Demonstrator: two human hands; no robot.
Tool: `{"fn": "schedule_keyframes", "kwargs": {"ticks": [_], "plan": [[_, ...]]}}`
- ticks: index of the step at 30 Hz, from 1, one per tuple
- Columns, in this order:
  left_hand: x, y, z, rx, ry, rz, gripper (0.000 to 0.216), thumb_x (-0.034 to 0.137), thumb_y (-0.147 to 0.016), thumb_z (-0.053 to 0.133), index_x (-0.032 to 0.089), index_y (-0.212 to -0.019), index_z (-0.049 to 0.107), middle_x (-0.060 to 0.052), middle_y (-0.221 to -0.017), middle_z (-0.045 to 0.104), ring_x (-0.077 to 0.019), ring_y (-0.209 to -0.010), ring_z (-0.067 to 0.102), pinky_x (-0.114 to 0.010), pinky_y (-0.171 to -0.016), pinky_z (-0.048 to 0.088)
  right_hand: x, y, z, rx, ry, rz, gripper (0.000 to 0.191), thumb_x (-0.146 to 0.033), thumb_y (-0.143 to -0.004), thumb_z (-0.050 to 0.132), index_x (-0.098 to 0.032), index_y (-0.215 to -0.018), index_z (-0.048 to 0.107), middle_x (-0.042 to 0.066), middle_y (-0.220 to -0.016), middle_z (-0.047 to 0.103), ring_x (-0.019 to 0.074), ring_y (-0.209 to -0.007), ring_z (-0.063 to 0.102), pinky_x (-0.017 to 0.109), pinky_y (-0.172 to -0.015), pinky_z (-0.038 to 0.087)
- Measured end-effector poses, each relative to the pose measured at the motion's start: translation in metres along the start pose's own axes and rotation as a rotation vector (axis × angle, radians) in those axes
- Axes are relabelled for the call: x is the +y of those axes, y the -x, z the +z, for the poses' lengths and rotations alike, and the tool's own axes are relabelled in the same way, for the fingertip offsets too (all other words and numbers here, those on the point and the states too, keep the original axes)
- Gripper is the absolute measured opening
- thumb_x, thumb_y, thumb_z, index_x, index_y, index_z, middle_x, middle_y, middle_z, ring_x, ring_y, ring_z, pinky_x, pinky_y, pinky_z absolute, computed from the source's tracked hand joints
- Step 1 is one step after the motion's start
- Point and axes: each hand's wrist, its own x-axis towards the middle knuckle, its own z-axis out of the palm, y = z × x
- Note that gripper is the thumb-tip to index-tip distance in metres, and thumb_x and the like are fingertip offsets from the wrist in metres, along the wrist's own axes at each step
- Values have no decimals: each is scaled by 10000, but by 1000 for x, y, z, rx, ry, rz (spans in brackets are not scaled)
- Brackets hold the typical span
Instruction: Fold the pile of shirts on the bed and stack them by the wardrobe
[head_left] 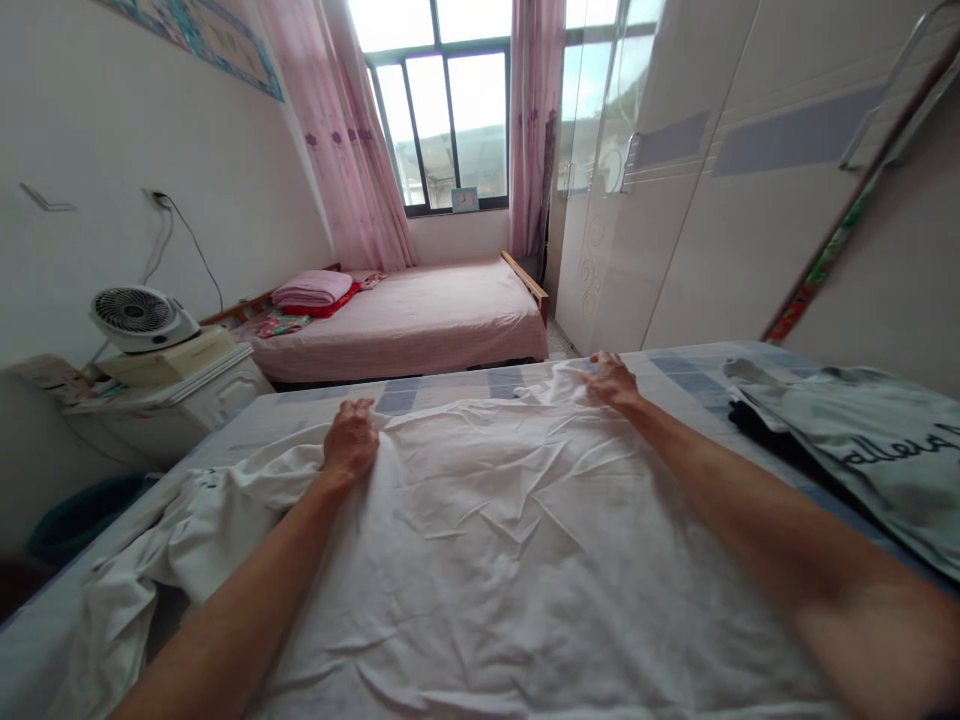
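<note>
A wrinkled white garment [517, 530] lies spread over the near bed, its lower part reaching the bottom of the view. My left hand [351, 438] is closed on its far left edge, where the cloth bunches beside the fingers. At the far right corner my right hand [611, 380] grips the same cloth with bent fingers, and a crumpled bit of it [555, 385] sticks out to the left of that hand. More loose white cloth [225, 500] lies in folds under and beside my left forearm; whether it belongs to the same garment I cannot tell.
A pile of clothes [885, 430], pale green with dark lettering on top, lies at the right. Beyond stands a pink-covered bed [427, 310] under a window. A fan [142, 315] sits on a cabinet [202, 390] at the left. Wardrobe doors [675, 230] line the right side.
</note>
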Motion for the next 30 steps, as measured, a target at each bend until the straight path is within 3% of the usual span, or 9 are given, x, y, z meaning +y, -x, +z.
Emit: {"fn": "schedule_keyframes", "kwargs": {"ticks": [4, 6, 8, 11, 15, 20, 24, 26, 30], "plan": [[23, 33, -9, 18, 42, 251, 469, 220, -880, 388, 130, -1329, 483, -142, -1432, 433, -260, -1325, 391, -391, -1096, 313, -11, 49, -7, -7, 18, -321, 553, -393, -913, 388, -147, -1408, 387, 138, -1476, 385, 259, -1358, 335, 448, -1061, 318], [27, 57, -11, -54, 78, 489, 469, 340, -922, 378, 206, -1364, 464, -86, -1495, 370, -246, -1387, 305, -412, -1131, 269, -7, 82, -6, -78, 50, -596, 586, -465, -936, 328, -170, -1442, 353, 95, -1517, 326, 233, -1401, 260, 434, -1116, 241], [20, 78, -8, -161, 77, 583, 518, 448, -933, 345, 231, -1396, 429, -83, -1519, 331, -262, -1410, 263, -459, -1132, 262, 7, 107, -2, -182, 112, -707, 618, -520, -939, 275, -186, -1455, 343, 72, -1530, 298, 224, -1416, 225, 432, -1141, 190], [1, 94, -1, -257, 8, 424, 617, 504, -932, 286, 143, -1422, 387, -140, -1508, 330, -277, -1406, 268, -467, -1130, 265, 37, 118, 1, -275, 225, -572, 640, -526, -940, 223, -169, -1457, 346, 78, -1532, 280, 228, -1414, 231, 439, -1144, 188], [-1, 96, -7, -278, -67, 321, 626, 485, -935, 275, 88, -1400, 409, -164, -1482, 371, -271, -1396, 292, -440, -1132, 263, 52, 119, -7, -216, 303, -390, 658, -492, -928, 257, -104, -1451, 349, 131, -1520, 291, 251, -1405, 252, 427, -1140, 205], [2, 112, -18, -213, -33, 412, 597, 504, -934, 262, 180, -1414, 408, -108, -1512, 337, -263, -1408, 267, -436, -1134, 255, 48, 158, -21, -233, 223, -608, 637, -522, -935, 228, -186, -1466, 331, 71, -1533, 276, 228, -1416, 225, 444, -1143, 192], [-8, 130, -31, -280, -64, 370, 604, 479, -935, 265, 116, -1381, 449, -146, -1469, 403, -257, -1388, 314, -414, -1135, 259, 69, 184, -41, -235, 283, -420, 627, -463, -937, 257, -95, -1428, 387, 151, -1506, 314, 262, -1397, 271, 451, -1127, 227], [-6, 148, -43, -256, -34, 401, 597, 489, -938, 273, 131, -1382, 450, -149, -1478, 387, -272, -1397, 291, -442, -1130, 263, 77, 200, -54, -179, 273, -377, 620, -462, -935, 273, -97, -1420, 401, 162, -1503, 318, 275, -1396, 272, 468, -1118, 242], [-3, 204, -62, -253, 89, 613, 533, 494, -935, 341, 282, -1423, 381, -66, -1530, 301, -255, -1418, 243, -469, -1124, 285, 88, 253, -71, -240, 158, -590, 587, -498, -944, 273, -207, -1443, 378, 89, -1523, 299, 243, -1406, 252, 466, -1121, 249]]}}
